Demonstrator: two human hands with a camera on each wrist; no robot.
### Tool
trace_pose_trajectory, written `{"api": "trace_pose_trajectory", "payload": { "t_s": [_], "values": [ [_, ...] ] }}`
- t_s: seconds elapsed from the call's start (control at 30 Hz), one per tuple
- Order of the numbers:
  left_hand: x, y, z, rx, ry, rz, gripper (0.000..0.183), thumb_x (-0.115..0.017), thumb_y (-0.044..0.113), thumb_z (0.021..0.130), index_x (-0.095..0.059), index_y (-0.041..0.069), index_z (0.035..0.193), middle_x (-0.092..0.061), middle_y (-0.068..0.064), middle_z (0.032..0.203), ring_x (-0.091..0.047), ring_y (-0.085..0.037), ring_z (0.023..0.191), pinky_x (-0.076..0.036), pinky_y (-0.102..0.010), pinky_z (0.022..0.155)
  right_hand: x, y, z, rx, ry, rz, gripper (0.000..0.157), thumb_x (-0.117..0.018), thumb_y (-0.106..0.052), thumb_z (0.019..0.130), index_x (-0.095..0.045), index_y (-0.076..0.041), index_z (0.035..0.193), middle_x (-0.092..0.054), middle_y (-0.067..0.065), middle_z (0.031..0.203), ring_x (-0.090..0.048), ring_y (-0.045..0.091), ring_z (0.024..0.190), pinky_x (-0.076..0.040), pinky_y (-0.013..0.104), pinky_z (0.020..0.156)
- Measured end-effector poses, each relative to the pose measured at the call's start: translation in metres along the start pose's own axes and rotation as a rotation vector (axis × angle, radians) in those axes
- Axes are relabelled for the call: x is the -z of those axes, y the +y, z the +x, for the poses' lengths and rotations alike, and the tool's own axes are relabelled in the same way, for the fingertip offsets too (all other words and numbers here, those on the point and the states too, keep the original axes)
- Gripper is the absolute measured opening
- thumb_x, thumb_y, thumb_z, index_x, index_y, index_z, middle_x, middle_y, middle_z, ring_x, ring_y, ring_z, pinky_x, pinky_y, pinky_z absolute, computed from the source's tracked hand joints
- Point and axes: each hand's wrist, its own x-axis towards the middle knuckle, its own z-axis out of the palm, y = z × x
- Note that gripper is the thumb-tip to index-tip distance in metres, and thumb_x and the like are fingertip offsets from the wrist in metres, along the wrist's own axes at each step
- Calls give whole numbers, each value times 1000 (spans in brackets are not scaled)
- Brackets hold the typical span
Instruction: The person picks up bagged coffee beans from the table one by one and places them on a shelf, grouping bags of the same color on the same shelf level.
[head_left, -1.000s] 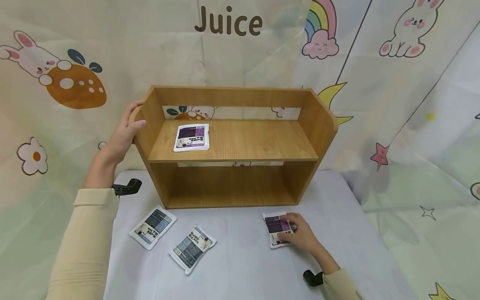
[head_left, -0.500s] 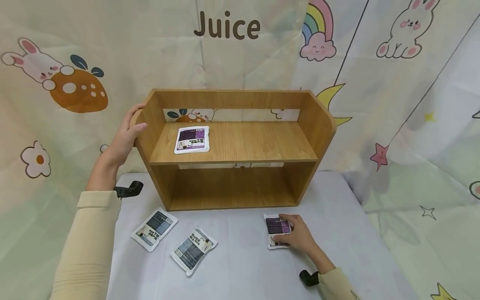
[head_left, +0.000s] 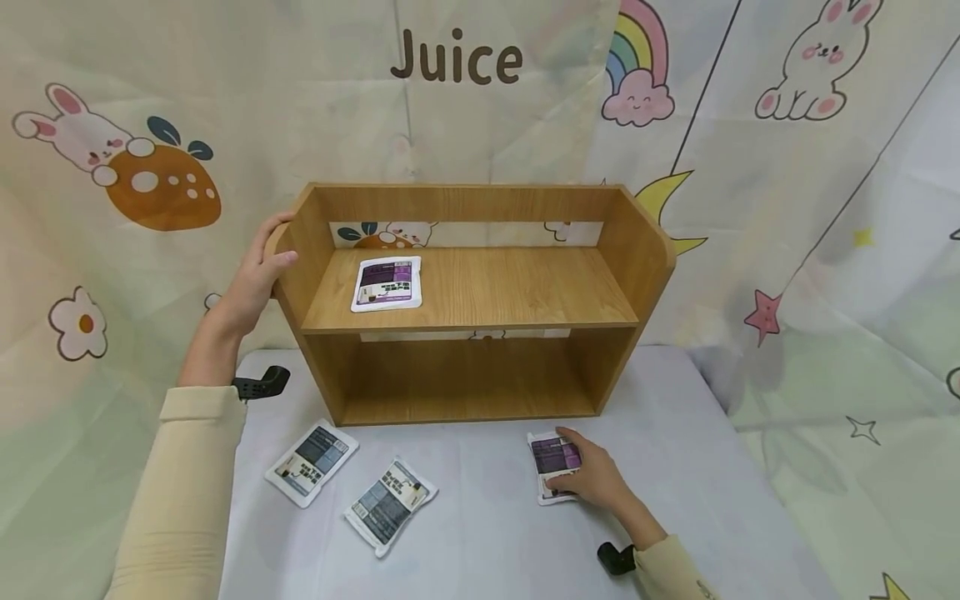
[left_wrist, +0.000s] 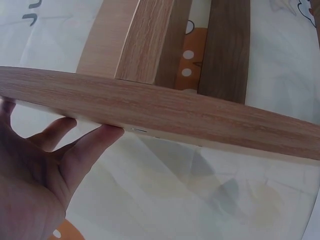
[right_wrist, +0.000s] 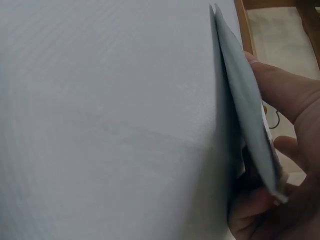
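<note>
In the head view my left hand (head_left: 251, 287) rests against the left side panel of a two-tier wooden shelf (head_left: 480, 325). The left wrist view shows those fingertips touching the panel's outer face. My right hand (head_left: 596, 477) pinches a flat white packet with a purple label (head_left: 553, 460) in front of the shelf's right part. Seen from the right wrist, this packet's near edge is tipped up from the white cloth (right_wrist: 125, 125), with a finger beneath. A similar purple-labelled packet (head_left: 387, 283) lies on the upper board, towards the left.
Two white packets with grey-blue labels, a left packet (head_left: 312, 462) and a middle packet (head_left: 391, 507), lie on the white-covered table (head_left: 480, 542) before the shelf. A printed curtain (head_left: 480, 133) hangs close behind the shelf.
My right hand has shifted slightly left and closed its grip over the purple-labelled packet, which stays nearly in place. The left hand keeps its position on the shelf. The head view tilts slightly.
</note>
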Motion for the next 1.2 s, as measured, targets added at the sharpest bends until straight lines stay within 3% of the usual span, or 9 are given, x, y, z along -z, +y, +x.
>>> {"api": "trace_pose_trajectory", "payload": {
  "t_s": [0.17,0.5,0.8,1.2],
  "values": [
    [2,0,-2,2,-7,3,57,-40,28,98,-21,33,151,-23,-8,147,-31,-38,125,-33,-57,90,-2,2,2,26,-17,90,95,-93,-29,61,-47,-15,143,-48,20,141,-46,38,126,-36,56,100],
    [-1,-3,-2,-12,2,-11,55,-42,28,97,-25,33,150,-27,-6,141,-34,-32,119,-36,-44,82,-5,7,1,63,32,223,88,-93,-25,63,-52,-14,140,-47,17,142,-42,37,131,-32,57,103],
    [-2,-1,-1,-6,5,-4,56,-42,27,97,-25,33,150,-26,-6,143,-34,-33,120,-37,-43,83,20,-30,-1,24,23,259,85,-92,-30,64,-52,-25,139,-46,13,143,-45,36,126,-37,57,99],
    [1,-3,0,-42,6,-30,56,-42,24,97,-26,29,150,-26,-8,143,-34,-37,119,-39,-41,79,77,-87,-4,155,37,306,82,-90,-25,69,-49,-30,140,-50,11,133,-54,31,104,-49,39,79]
  ]
}}
